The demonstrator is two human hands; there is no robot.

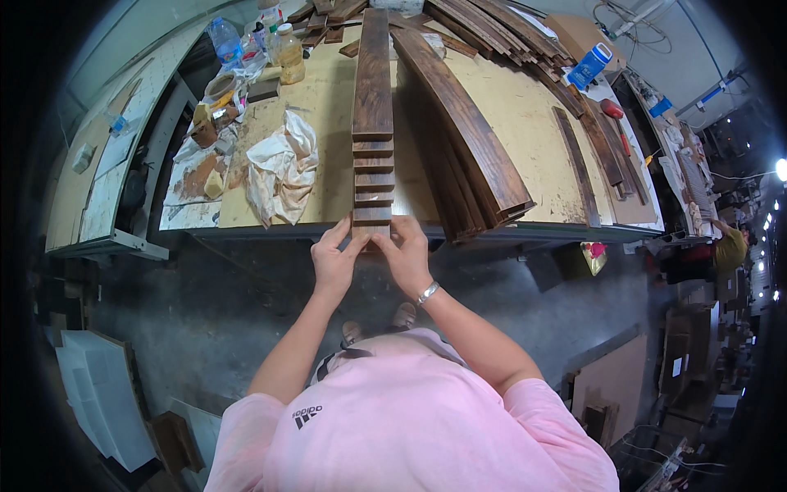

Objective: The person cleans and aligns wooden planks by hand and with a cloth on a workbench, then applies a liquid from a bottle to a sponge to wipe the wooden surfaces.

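Note:
A stack of dark brown wooden planks runs away from me over the table, its near ends stepped one below another. My left hand is closed on the left side of the lowest near end, thumb toward the middle. From the other side my right hand, with a metal band at the wrist, grips the same end. The thumbs come close together there. Just right of it, a second stack of long planks slants toward the table edge. A crumpled pale cloth lies to the left.
The yellowish worktable carries bottles at back left and loose wood strips at back right. A blue container stands among them. A side bench is at left. Another person is at far right.

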